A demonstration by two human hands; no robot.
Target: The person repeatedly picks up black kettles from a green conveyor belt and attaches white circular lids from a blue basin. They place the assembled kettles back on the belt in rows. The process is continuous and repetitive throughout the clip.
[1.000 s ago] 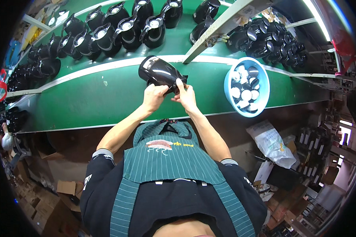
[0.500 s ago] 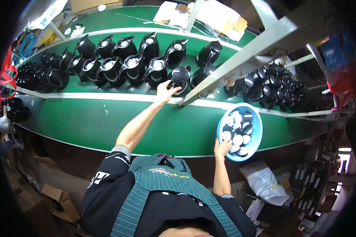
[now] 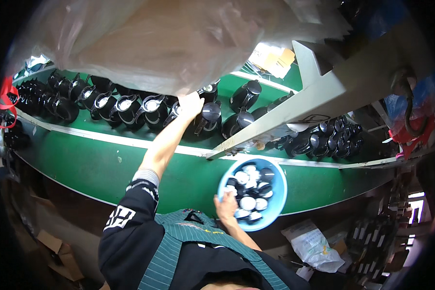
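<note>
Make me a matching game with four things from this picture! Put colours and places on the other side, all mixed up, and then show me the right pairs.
Things:
1. Basin
2. Left hand
3. Table
4. Right hand

Colours and places:
A. Green
B. At the left rim of a round tub
C. Light blue
D. Up by the black pots

Right pairs: 1-C, 2-D, 3-A, 4-B

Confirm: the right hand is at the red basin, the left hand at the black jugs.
Not red: the head view shows a light blue basin. The right hand is at it, and the left hand is at the black jugs.
</note>
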